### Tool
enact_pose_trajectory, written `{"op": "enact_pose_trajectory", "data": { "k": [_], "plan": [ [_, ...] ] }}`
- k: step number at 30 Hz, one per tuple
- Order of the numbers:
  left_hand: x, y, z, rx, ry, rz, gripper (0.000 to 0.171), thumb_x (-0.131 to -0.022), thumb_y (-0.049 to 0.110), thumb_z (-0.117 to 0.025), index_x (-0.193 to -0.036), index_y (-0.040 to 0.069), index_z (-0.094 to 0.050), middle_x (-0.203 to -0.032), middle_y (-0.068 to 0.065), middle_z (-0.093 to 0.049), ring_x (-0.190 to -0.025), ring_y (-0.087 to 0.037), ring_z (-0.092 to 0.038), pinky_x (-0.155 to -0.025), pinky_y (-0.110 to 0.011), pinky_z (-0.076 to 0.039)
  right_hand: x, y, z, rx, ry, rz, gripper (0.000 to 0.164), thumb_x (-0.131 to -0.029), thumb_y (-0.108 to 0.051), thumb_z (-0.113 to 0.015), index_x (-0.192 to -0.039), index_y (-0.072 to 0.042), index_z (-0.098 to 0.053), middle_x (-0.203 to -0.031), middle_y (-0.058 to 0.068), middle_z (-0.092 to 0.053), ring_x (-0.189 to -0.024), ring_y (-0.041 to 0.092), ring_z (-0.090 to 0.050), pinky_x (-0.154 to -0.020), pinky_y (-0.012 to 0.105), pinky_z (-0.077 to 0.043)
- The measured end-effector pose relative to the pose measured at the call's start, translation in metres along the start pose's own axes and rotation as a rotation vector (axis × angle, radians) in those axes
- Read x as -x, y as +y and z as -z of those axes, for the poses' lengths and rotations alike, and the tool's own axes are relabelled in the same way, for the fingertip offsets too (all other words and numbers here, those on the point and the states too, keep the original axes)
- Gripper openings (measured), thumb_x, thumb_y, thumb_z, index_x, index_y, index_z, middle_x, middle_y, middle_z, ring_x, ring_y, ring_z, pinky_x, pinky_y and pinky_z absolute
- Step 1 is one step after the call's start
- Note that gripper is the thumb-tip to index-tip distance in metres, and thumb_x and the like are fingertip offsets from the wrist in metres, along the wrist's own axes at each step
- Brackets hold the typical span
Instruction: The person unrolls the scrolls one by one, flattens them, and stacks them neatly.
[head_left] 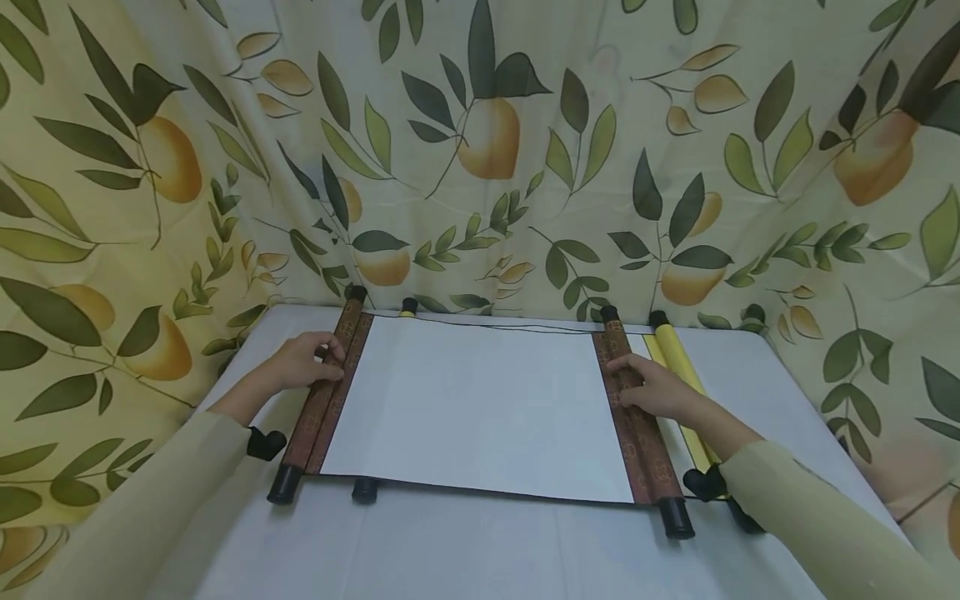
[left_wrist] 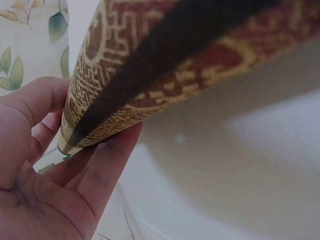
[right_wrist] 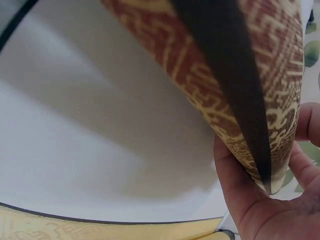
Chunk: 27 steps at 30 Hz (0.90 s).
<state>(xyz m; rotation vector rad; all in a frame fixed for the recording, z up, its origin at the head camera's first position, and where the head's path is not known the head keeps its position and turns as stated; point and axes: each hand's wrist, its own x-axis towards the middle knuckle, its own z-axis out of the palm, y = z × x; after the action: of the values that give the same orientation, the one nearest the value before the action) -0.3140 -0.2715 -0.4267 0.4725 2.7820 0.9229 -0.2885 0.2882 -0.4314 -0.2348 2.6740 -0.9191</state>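
A hanging scroll with a white sheet point(head_left: 480, 400) is spread between two red-brown patterned rollers with black end knobs. My left hand point(head_left: 303, 364) grips the left roller point(head_left: 315, 421) above its middle. On the other side my right hand point(head_left: 654, 388) grips the right roller point(head_left: 647, 450). In the left wrist view, thumb and fingers pinch the gold-patterned roller point(left_wrist: 115, 45) with its dark stripe. The right wrist view shows the other roller point(right_wrist: 277, 65) between the thumb and fingers, with white surface and a yellow patterned border point(right_wrist: 100, 231) below.
Partly hidden beneath the held scroll lies a second scroll with a yellow roller point(head_left: 681, 360) and black knobs, one knob point(head_left: 365, 490) showing at the front. Both are over a white-covered table point(head_left: 465, 554). A fruit-and-leaf patterned curtain point(head_left: 525, 217) hangs behind and at the sides.
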Motion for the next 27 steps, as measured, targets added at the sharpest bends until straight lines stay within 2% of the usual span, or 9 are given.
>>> {"op": "enact_pose_trajectory", "data": {
  "k": [2,8,13,18,27],
  "plan": [
    [-0.004,0.000,0.001,-0.005,-0.002,0.008,0.019,-0.081,0.013,-0.067,-0.095,0.006,-0.058,-0.095,-0.008,-0.060,-0.081,-0.023,-0.054,-0.064,-0.031,-0.044,-0.003,0.000,0.001,0.002,-0.002,-0.001,0.045,-0.085,-0.011,-0.056,-0.129,-0.009,-0.045,-0.136,0.021,-0.033,-0.112,0.034,-0.036,-0.082,0.045,-0.040],
    [-0.015,-0.001,0.003,0.004,-0.001,0.040,0.019,-0.082,0.013,-0.067,-0.096,0.006,-0.057,-0.098,-0.008,-0.059,-0.084,-0.022,-0.054,-0.065,-0.031,-0.044,-0.010,0.000,0.005,-0.015,-0.009,-0.029,0.048,-0.086,-0.012,-0.057,-0.131,-0.008,-0.042,-0.134,0.019,-0.034,-0.105,0.032,-0.038,-0.074,0.039,-0.040],
    [-0.015,0.002,0.002,0.052,-0.029,0.066,0.020,-0.082,0.011,-0.066,-0.098,0.005,-0.055,-0.091,-0.010,-0.056,-0.072,-0.020,-0.051,-0.059,-0.031,-0.043,-0.011,-0.001,0.007,-0.011,-0.011,-0.032,0.050,-0.086,-0.011,-0.057,-0.133,-0.005,-0.041,-0.136,0.022,-0.033,-0.108,0.033,-0.038,-0.078,0.041,-0.041],
    [-0.016,-0.003,-0.002,0.073,-0.047,0.073,0.020,-0.083,0.010,-0.066,-0.098,0.005,-0.054,-0.087,-0.009,-0.055,-0.066,-0.017,-0.049,-0.056,-0.031,-0.043,-0.015,0.001,0.006,-0.006,-0.015,-0.063,0.050,-0.084,-0.010,-0.057,-0.132,-0.005,-0.042,-0.133,0.023,-0.036,-0.102,0.033,-0.041,-0.071,0.035,-0.042],
    [-0.018,-0.006,-0.010,0.014,-0.051,0.085,0.019,-0.081,0.011,-0.066,-0.096,0.006,-0.056,-0.084,-0.009,-0.056,-0.066,-0.019,-0.049,-0.057,-0.031,-0.042,-0.021,0.004,0.001,0.071,0.014,-0.097,0.050,-0.080,-0.012,-0.063,-0.127,-0.009,-0.048,-0.125,0.022,-0.044,-0.095,0.032,-0.047,-0.067,0.035,-0.046]
  ]
}}
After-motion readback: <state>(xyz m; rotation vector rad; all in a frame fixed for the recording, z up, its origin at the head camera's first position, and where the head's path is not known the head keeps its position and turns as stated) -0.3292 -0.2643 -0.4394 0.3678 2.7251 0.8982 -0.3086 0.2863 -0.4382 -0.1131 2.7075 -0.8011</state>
